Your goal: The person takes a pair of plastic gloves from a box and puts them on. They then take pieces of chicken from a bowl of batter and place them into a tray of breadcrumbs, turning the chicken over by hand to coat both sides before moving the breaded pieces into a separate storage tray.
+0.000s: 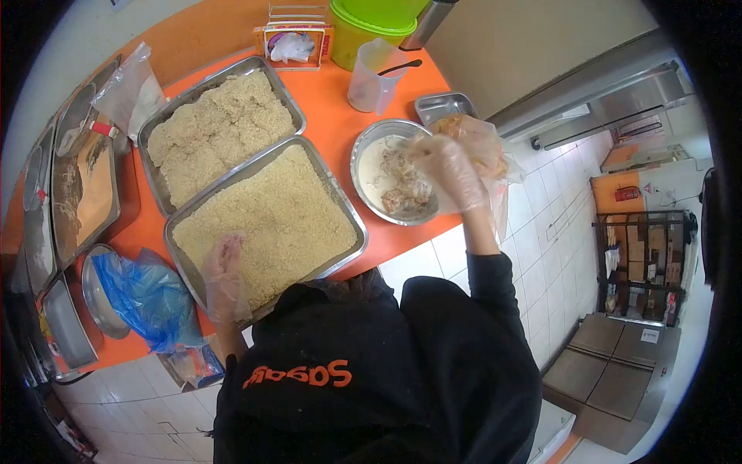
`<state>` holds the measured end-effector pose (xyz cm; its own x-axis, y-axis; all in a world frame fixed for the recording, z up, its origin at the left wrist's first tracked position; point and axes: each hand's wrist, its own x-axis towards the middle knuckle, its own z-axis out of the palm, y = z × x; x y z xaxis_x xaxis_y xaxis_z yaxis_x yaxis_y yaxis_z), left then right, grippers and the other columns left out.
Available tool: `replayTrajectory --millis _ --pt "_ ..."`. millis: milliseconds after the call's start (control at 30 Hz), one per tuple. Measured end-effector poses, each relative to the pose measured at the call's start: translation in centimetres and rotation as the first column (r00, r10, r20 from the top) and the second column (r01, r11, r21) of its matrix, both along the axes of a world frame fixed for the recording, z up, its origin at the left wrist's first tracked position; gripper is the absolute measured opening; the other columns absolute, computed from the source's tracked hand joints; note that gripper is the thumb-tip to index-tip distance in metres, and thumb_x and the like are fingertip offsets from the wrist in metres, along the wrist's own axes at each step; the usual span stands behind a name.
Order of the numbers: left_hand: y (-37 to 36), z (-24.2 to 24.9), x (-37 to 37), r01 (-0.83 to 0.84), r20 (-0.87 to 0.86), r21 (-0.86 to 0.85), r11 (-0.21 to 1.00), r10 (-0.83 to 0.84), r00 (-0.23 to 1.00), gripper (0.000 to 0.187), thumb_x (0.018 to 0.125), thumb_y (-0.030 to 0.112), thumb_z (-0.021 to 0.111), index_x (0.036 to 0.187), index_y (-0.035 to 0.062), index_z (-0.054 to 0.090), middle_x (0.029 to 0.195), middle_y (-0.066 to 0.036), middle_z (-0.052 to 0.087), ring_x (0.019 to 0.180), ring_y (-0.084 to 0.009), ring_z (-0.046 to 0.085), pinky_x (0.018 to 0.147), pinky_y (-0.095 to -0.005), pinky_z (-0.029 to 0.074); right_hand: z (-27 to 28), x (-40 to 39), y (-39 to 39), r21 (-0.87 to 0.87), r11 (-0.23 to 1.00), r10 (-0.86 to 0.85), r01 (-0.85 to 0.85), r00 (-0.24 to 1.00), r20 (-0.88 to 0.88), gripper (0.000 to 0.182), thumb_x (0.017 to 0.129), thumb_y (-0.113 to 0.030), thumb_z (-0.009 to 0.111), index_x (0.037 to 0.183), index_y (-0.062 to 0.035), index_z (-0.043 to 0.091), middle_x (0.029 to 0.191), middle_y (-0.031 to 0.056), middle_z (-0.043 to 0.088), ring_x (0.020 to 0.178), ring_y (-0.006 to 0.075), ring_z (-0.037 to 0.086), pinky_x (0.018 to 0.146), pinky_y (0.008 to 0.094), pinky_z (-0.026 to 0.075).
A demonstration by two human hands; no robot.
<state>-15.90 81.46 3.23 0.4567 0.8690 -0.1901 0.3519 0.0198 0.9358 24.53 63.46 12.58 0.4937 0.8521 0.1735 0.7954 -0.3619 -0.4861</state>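
Observation:
My left hand [225, 271], in a clear plastic glove with crumbs on it, is over the near left side of the front metal tray [357, 246]. Pale breadcrumbs [267, 213] fill that tray. Its fingers look loosely extended, with nothing visible in them. Above the right rim of a metal bowl [357, 174] is my right hand [452, 170], also gloved. Its fingers are drawn together and pointing down-left; what they hold is blurred. White batter [376, 166] and battered meat pieces [407, 192] lie in the bowl.
A second crumb tray [157, 182] stands behind. A clear jug [375, 81], green-lidded tub [348, 46] and small metal tray [433, 100] are at the back. A plastic bag of food [491, 151] lies right; a blue bag [143, 298] lies left.

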Motion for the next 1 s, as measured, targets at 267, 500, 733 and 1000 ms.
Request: replayTrajectory --millis 267,500,733,1000 --pt "-0.1 -0.7 -0.1 0.021 0.068 -0.039 0.999 -0.018 0.998 0.024 0.102 0.017 0.058 0.117 -0.0015 0.063 0.111 -0.008 0.068 0.108 -0.015 0.062 0.096 -0.0272 0.047 -5.0 3.2 0.3 -0.242 0.969 -0.038 0.056 0.996 0.08 0.023 0.081 -0.022 0.071 0.1 -0.0101 0.076 0.093 0.0168 0.073 0.092 0.0318 0.07 0.084 0.0434 0.054" --pt "-0.1 -1.1 0.2 0.038 0.062 -0.051 0.998 -0.035 0.997 0.024 0.102 0.017 0.057 0.117 -0.0013 0.064 0.11 -0.007 0.069 0.106 -0.0141 0.062 0.096 -0.0266 0.046 -8.3 4.0 2.2 -0.34 0.94 0.114 -0.037 0.971 0.21 0.029 0.08 -0.022 0.066 0.105 -0.0113 0.075 0.102 0.0178 0.071 0.097 0.0371 0.066 0.088 0.0464 0.052" --pt "-0.7 -0.8 0.0 -0.033 0.091 -0.075 0.997 0.04 0.995 0.024 0.102 0.018 0.058 0.116 -0.0004 0.066 0.109 -0.005 0.069 0.104 -0.0128 0.062 0.094 -0.0257 0.046 -6.5 4.3 1.3 -0.283 0.956 0.118 -0.083 0.987 0.107 0.023 0.081 -0.019 0.066 0.101 -0.0091 0.073 0.101 0.016 0.071 0.101 0.0332 0.065 0.088 0.0438 0.051" --pt "-0.4 -0.4 -1.4 -0.03 0.011 -0.028 0.999 0.03 0.999 0.025 0.102 0.019 0.059 0.115 -0.0013 0.065 0.109 -0.008 0.07 0.102 -0.0137 0.065 0.091 -0.0262 0.048 0.5 1.0 1.6 -0.152 0.987 0.067 -0.059 0.997 0.045 0.015 0.077 -0.016 0.073 0.084 -0.0042 0.065 0.081 0.0143 0.068 0.075 0.0279 0.066 0.07 0.038 0.051"
